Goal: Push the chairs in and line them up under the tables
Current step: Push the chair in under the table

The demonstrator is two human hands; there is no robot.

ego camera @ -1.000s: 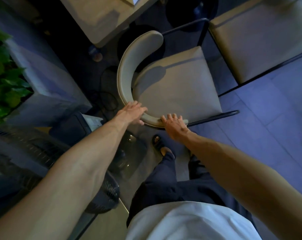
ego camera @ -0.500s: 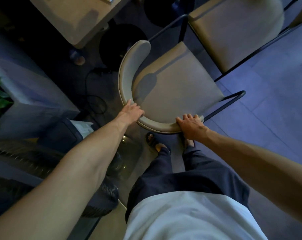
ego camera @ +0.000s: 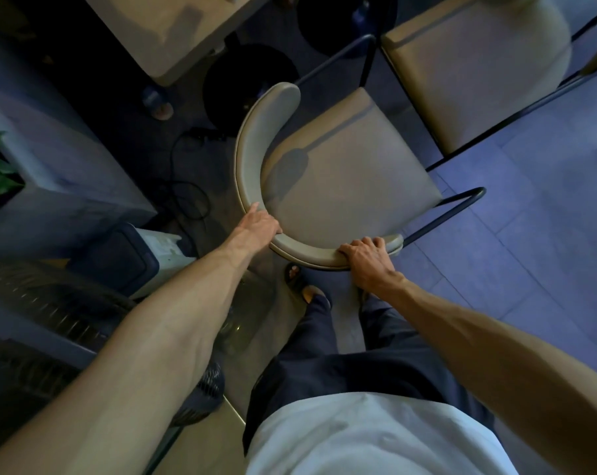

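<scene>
A beige cushioned chair [ego camera: 345, 166] with a curved backrest and a dark metal frame stands in front of me, its seat turned toward the upper right. My left hand [ego camera: 257, 225] grips the left side of the curved backrest. My right hand [ego camera: 367, 257] is closed over the backrest's right end. A beige table [ego camera: 166, 32] with a round dark base [ego camera: 249, 77] stands at the upper left, beyond the chair. A second beige chair [ego camera: 471, 60] stands at the upper right, close to the first.
A grey planter box [ego camera: 50, 173] with green leaves runs along the left. A dark bin [ego camera: 119, 258] and a fan grille [ego camera: 43, 303] stand at my lower left. Cables [ego camera: 187, 197] lie on the floor left of the chair. Tiled floor [ego camera: 547, 217] opens on the right.
The chair has swung so its seat points more to the upper right. My right hand slid toward the backrest's right end, and my left hand kept its hold.
</scene>
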